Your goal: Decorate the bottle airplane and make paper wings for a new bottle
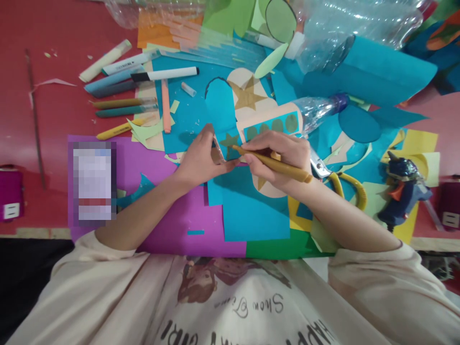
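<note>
My right hand (278,155) is closed round a gold marker (276,166), its tip on a small gold star (229,142) drawn on a blue paper shape (221,115). My left hand (199,158) pinches the edge of that paper right beside the star, holding it down. Under both hands lie a blue sheet (255,211) and a beige card (251,103) bearing a bigger gold star (247,96) and a blue strip with gold dots (273,124).
Several markers (125,103) lie at the upper left on the red table (53,110). Yellow-handled scissors (341,179) and a dark blue glue gun (404,189) rest to the right. Clear plastic bottles (345,24) lie at the back. A purple sheet (158,211) lies near me.
</note>
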`<state>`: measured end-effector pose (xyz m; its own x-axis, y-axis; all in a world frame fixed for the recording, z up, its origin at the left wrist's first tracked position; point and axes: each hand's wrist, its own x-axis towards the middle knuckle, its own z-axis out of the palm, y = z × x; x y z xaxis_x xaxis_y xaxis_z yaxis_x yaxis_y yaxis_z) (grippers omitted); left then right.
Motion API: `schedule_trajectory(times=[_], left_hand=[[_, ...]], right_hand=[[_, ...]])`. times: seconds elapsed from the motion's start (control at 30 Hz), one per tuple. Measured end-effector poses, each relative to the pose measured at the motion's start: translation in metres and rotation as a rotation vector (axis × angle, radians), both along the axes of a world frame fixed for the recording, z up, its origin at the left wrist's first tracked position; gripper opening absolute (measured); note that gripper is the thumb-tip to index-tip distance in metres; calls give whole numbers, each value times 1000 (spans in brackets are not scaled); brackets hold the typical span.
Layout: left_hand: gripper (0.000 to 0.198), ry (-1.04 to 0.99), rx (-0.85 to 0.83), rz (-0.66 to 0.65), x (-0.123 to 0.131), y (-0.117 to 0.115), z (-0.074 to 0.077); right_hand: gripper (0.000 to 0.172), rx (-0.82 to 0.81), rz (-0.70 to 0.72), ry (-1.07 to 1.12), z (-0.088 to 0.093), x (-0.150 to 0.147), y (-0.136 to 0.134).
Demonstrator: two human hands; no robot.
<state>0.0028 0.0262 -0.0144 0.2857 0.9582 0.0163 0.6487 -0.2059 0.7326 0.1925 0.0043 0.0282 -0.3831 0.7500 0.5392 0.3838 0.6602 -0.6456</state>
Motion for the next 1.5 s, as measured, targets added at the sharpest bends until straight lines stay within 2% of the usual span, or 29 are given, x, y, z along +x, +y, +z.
schedule_trajectory(times=[0.17,0.37,0.63,1.0,1.1,1.27,1.5], left_hand=[[65,26,-18,13,1,-1,2],[72,12,-2,10,-1,0,0],[67,4,21,21,-1,-2,-2],[64,33,9,-1,-3,0,-2],[62,5,8,2,-4,0,-4],[63,-25,78,16,-4,-2,-7],[67,-13,78,-6,-3,-1,-6]], right_hand=[[7,-6,28,-20,1,1,0],[9,-5,55,-42,1,0,-2],[9,7,-32,57,0,-1,-1],[13,-18,50,-40,1,0,-2],[12,-50,15,-47,0,0,-3],[10,9,-66,39,-1,-1,-3],[13,-14,22,-27,1,-2,-4]])
